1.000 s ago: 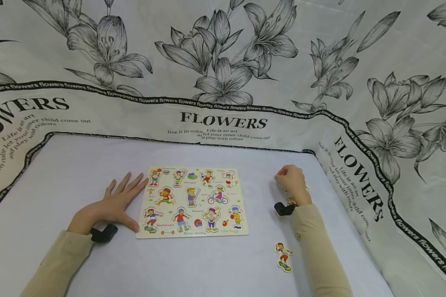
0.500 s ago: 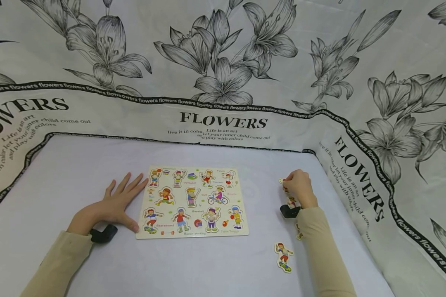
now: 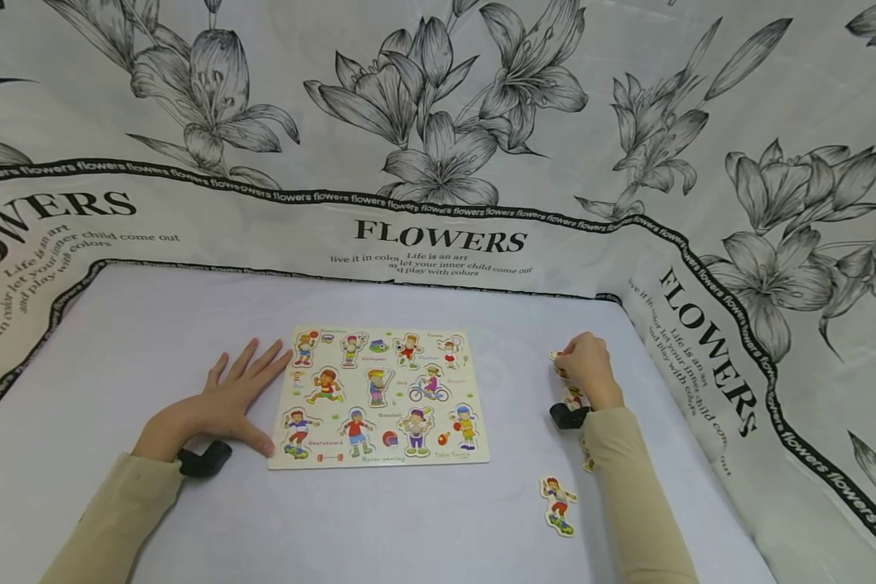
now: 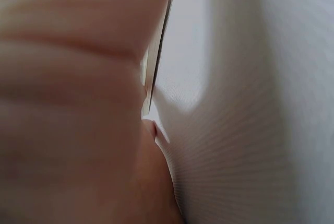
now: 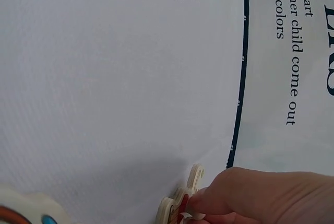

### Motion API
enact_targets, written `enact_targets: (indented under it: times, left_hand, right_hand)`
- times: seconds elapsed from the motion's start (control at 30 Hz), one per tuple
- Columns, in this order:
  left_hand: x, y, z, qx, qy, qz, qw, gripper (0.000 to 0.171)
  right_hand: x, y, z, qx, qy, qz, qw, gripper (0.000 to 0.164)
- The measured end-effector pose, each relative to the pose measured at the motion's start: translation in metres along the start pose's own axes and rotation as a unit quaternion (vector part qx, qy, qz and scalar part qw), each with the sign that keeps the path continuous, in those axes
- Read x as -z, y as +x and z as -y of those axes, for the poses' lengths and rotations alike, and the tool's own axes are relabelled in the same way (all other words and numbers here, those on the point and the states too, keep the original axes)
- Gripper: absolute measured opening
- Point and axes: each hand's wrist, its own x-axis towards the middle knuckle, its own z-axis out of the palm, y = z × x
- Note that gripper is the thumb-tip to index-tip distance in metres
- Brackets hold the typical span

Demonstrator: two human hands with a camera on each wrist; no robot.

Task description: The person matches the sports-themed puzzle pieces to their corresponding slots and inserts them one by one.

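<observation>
A cream puzzle board point(image 3: 401, 438) printed with sports figures lies flat on the white table. My left hand point(image 3: 215, 410) rests beside its left edge with fingers spread, thumb at the near-left corner. The left wrist view shows mostly my palm point(image 4: 68, 119) and the board's thin edge point(image 4: 152, 72). Off to the board's right, my right hand point(image 3: 587, 369) pinches a wooden puzzle piece point(image 3: 553, 355). In the right wrist view, the piece point(image 5: 194, 178) shows thick pale edges and some red under my fingers; most of its picture is hidden.
A skateboarder puzzle piece point(image 3: 557, 507) lies near the front right. Two more pieces, one by the wrist point(image 3: 573, 397) and one beside the sleeve point(image 3: 587, 456), are partly covered by my right arm. Flower-printed cloth point(image 3: 438, 251) borders the table at the back and sides.
My right hand has drawn slightly nearer and to the right, down onto the piece, then stayed there for the last half second. The left hand and board have not moved.
</observation>
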Motion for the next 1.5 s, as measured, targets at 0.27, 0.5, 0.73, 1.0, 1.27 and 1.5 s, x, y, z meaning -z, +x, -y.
enact_targets:
  times: [0.27, 0.5, 0.73, 1.0, 1.27, 1.5]
  left_hand:
    - [0.0, 0.002, 0.001, 0.004, 0.012, -0.001, 0.9999, 0.142]
    - [0.0, 0.001, 0.001, 0.003, 0.011, -0.001, 0.9999, 0.142]
    - [0.0, 0.002, 0.001, 0.008, 0.012, -0.001, 0.9999, 0.142]
    - [-0.001, 0.001, 0.002, 0.003, 0.008, -0.001, 1.0, 0.142]
    - [-0.002, 0.001, 0.003, 0.003, 0.011, 0.0, 0.9999, 0.142]
    - [-0.002, 0.002, 0.002, 0.006, 0.01, -0.001, 0.9999, 0.142]
  right_hand:
    - [-0.001, -0.002, 0.0, 0.007, 0.013, -0.015, 1.0, 0.017]
    - [-0.002, -0.003, 0.001, 0.009, 0.01, -0.021, 1.0, 0.019]
    - [-0.005, -0.005, 0.006, 0.015, 0.02, -0.027, 0.999, 0.02]
    - [-0.007, -0.004, 0.017, 0.034, 0.023, -0.021, 0.999, 0.018]
    - [-0.009, -0.003, 0.033, 0.022, 0.023, -0.011, 0.999, 0.02]
    - [-0.013, -0.003, 0.05, 0.021, 0.024, -0.009, 0.999, 0.022]
